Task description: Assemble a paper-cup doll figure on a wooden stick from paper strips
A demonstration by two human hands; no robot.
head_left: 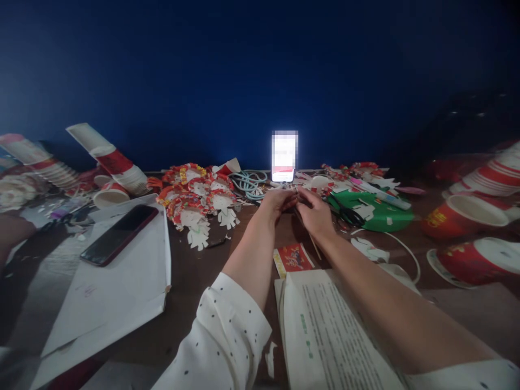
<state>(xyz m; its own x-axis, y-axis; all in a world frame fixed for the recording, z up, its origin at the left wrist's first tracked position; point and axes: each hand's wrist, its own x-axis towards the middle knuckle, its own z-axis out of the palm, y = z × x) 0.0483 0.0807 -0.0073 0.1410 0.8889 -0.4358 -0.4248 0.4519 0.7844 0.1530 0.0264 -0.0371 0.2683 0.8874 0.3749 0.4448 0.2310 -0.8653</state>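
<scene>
My left hand (280,201) and my right hand (313,214) meet in front of a lit phone (283,157) that stands upright at the back of the table. The fingers of both are closed together at the tips, and what they pinch is too small and partly hidden to make out. A thin wooden stick (315,247) shows below my right hand; whether the hand holds it cannot be seen. Nearer to me are a red printed card (293,259) and a booklet with printed text (325,330). Black scissors (350,211) lie right of my right hand.
Red and white paper cutouts (199,189) and coiled light-blue cord (249,183) lie at left. A dark phone (119,234) rests on a white folder (109,303). Stacked paper cups (117,165) lean behind. On the right are a green sheet (390,216), a marker (384,195) and red cups (450,216).
</scene>
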